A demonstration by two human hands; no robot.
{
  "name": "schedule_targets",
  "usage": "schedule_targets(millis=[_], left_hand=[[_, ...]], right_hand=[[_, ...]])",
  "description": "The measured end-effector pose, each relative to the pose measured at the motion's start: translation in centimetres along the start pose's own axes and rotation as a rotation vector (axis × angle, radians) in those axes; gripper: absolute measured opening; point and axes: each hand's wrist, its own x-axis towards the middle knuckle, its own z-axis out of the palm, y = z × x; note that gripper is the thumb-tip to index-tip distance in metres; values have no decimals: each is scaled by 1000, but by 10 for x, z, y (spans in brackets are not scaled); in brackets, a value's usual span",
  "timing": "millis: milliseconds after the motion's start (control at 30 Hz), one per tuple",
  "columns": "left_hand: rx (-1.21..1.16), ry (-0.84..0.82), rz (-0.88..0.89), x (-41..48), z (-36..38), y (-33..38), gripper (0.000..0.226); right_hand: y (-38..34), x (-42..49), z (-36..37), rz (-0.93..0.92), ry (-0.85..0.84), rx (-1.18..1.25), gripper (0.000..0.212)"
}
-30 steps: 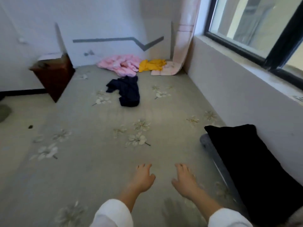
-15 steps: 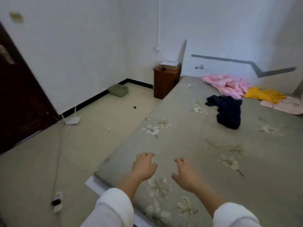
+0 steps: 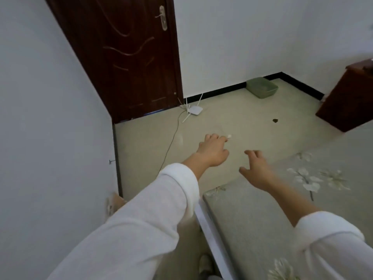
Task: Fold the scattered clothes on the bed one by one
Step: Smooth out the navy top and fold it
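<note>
Clothes not in frame; only corner of floral bed shows, lower right. Empty left hand and right hand mid-frame, fingers loosely spread, probably free for next garment. Dark door upper left.

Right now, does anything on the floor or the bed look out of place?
A white router lies on the floor by the door, antennas splayed, its cable trailing across the floor. A small dark scrap lies near the wooden cabinet. The bed looks smooth here.
</note>
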Motion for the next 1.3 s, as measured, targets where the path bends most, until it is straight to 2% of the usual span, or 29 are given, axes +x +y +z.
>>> schedule_targets(millis=[267,533,767,1033,1300], left_hand=[[9,17,-66,112,-48,-76,49],[71,4,57,255,-87,-144,48],[182,-49,189,382,-141,-189,48],[171,-87,380,496,-135,-141,48],[171,-148,591,606,-98,-1,47]], right_hand=[[-55,142,-12,-52,-53,-51,66],[-103,294,-11,15,3,-27,62],[-137,412,-26,129,81,99,63],[-87,463,-77,328,185,71,61],[41,496,-151,550,294,77,62]])
